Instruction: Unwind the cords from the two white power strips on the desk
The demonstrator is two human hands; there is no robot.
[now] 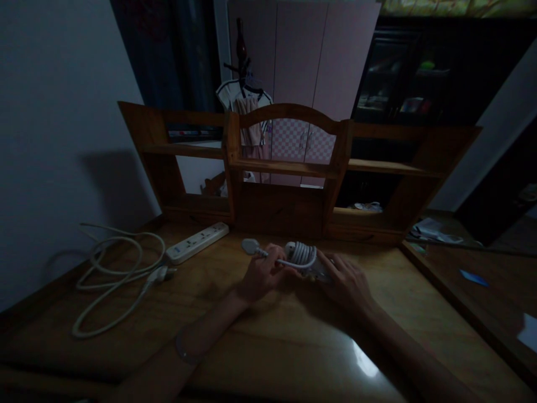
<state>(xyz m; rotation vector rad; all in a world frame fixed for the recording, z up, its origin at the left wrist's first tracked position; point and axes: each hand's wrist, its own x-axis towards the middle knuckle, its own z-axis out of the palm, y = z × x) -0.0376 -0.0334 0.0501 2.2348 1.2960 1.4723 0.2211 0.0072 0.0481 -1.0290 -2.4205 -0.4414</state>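
Observation:
Just above the middle of the desk, my right hand (pixel 346 277) is closed around a white power strip (pixel 321 270). Its cord (pixel 302 253) is wound in several turns round the far end of the strip. My left hand (pixel 266 271) pinches the loose end of that cord, close to the plug (pixel 250 245), which sticks out to the left past my fingers. Parts of the strip are hidden under my right fingers. Farther left lies a second white power strip (pixel 197 243), with its cable (pixel 121 274) loosely looped and its plug (pixel 161 274) resting on the wood.
A wooden shelf unit (pixel 289 167) stands along the back of the desk (pixel 268 347). A white wall (pixel 62 140) borders the left side. To the right, beyond a raised edge, a lower brown surface holds a blue card (pixel 474 277) and white paper (pixel 529 331).

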